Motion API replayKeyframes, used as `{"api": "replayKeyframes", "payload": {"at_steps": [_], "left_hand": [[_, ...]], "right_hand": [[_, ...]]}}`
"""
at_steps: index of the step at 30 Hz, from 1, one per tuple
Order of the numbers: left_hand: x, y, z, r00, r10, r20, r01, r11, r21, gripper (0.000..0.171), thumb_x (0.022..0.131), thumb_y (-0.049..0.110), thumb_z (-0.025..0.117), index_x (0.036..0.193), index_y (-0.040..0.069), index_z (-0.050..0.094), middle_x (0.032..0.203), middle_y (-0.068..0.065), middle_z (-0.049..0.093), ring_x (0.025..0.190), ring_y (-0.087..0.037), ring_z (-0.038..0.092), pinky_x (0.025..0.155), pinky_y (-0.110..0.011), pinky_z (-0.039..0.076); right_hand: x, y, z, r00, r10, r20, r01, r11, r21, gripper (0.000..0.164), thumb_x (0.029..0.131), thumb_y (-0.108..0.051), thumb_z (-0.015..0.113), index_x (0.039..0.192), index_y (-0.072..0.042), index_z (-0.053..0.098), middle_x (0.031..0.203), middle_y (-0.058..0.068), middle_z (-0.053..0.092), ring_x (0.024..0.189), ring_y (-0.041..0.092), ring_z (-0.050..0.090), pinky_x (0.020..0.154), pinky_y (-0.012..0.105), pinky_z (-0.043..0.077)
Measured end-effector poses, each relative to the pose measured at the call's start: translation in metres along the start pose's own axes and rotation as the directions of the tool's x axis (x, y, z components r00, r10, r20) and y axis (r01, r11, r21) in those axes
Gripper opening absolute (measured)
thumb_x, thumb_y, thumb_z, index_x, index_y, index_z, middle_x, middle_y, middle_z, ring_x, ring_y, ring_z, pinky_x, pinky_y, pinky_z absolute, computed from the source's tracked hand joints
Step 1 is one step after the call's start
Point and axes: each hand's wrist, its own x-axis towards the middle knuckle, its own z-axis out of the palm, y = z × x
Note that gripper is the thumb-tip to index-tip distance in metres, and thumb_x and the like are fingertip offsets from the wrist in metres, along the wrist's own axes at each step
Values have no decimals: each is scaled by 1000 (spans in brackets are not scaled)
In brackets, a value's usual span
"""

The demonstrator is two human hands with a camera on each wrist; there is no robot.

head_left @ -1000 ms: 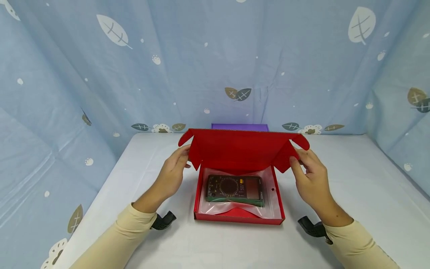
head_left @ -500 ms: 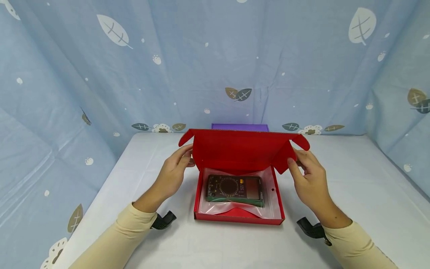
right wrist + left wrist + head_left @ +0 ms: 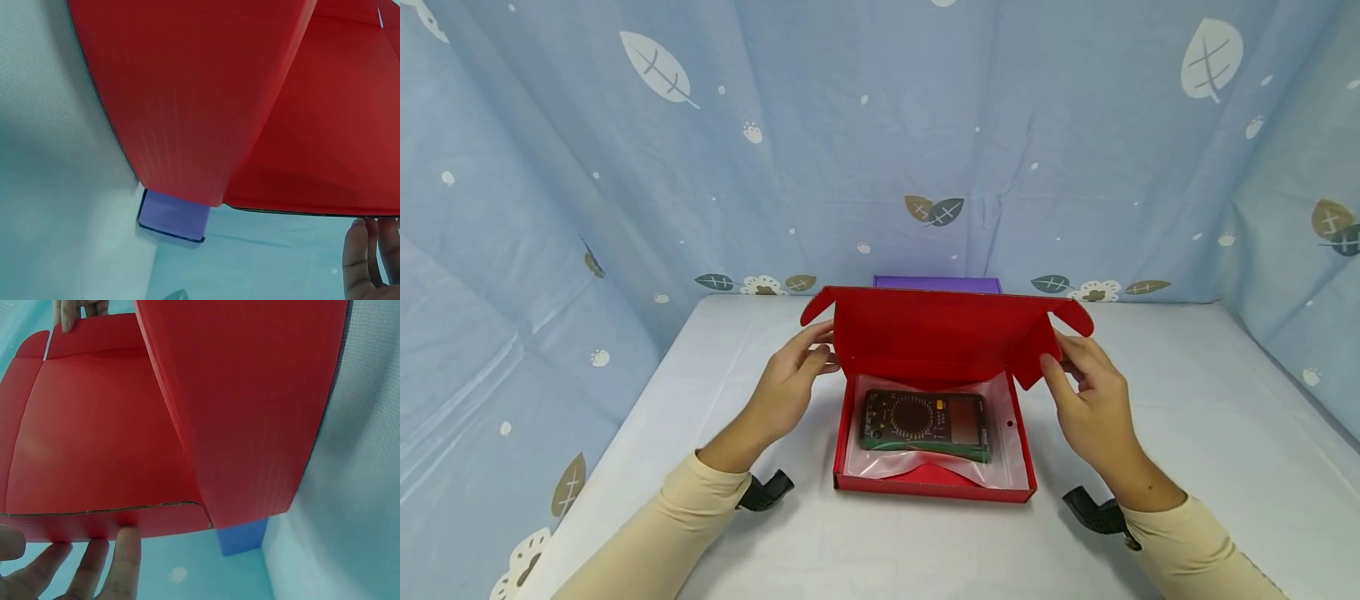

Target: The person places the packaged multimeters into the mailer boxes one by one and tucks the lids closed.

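Note:
A red cardboard box sits on the table with its lid raised and tilted back. Inside lies a dark multimeter with a green edge, on or in clear plastic wrapping. My left hand is at the lid's left side; in the left wrist view its extended fingers press the outer face of the left side flap. My right hand pinches the right side flap, thumb on the inner face and fingers behind it.
Behind the lid stands a purple box, mostly hidden, near the patterned blue curtain. The table has a white cover. A black wrist mount shows under the left sleeve, another black mount by the right.
The lid's left side flap has folded inward, pressed by my left fingers, which shifted slightly right. My right hand moved a little inward with its flap. The box and multimeter stayed put.

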Motion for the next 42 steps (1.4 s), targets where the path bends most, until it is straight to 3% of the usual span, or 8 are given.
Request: {"api": "replayKeyframes", "payload": {"at_steps": [6,22,30,42], "left_hand": [[1,1,0,999,-19,26,20,998,-64,43,106,12,38,148,5,44,138,-19,53,114,-44,63,97,-40,54],[0,0,-3,999,-14,29,14,1000,-25,46,102,4,44,148,8,45,137,-16,56,115,-41,64,96,-35,56],[0,0,-3,999,-5,37,6,1000,-23,46,101,3,45,147,9,46,137,-16,56,115,-40,65,95,-34,56],[1,-2,-5,999,-14,42,15,1000,-22,46,102,3,46,147,8,46,140,-16,55,115,-41,64,95,-36,56]], "right_hand": [[-1,0,0,1000,-9,13,9,1000,-9,46,90,10,63,135,7,57,120,19,63,102,-3,57,86,3,46],[-1,-2,2,998,50,32,-51,998,40,51,90,11,63,140,6,52,126,21,61,100,-2,59,87,4,46],[-3,-3,0,989,126,74,-127,992,17,57,92,2,67,146,-2,49,124,22,65,98,-8,60,85,4,46],[-2,0,0,987,126,95,-132,990,54,60,89,6,67,146,-3,49,124,20,64,99,-5,61,85,5,48]]}}
